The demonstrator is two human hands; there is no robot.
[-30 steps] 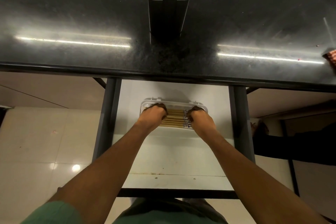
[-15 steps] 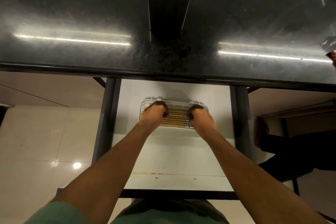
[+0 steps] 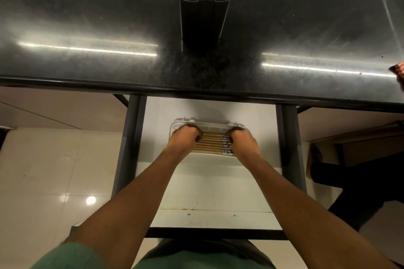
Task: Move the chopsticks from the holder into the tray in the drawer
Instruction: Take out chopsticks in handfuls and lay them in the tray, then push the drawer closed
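A bundle of wooden chopsticks with patterned right ends lies crosswise in a white tray at the back of the open white drawer. My left hand has its fingers curled over the bundle's left end. My right hand has its fingers curled over the patterned right end. Both hands hide the chopstick tips. The dark rectangular holder stands on the black counter above the drawer, and I see nothing sticking out of it.
The glossy black countertop overhangs the back of the drawer. Dark drawer rails run along both sides. Another person's dark-clad leg is on the floor at the right. A red patterned item shows at the counter's right edge.
Both hands stay on the ends of the chopsticks in the tray, barely shifted. The leg at the right has moved a little.
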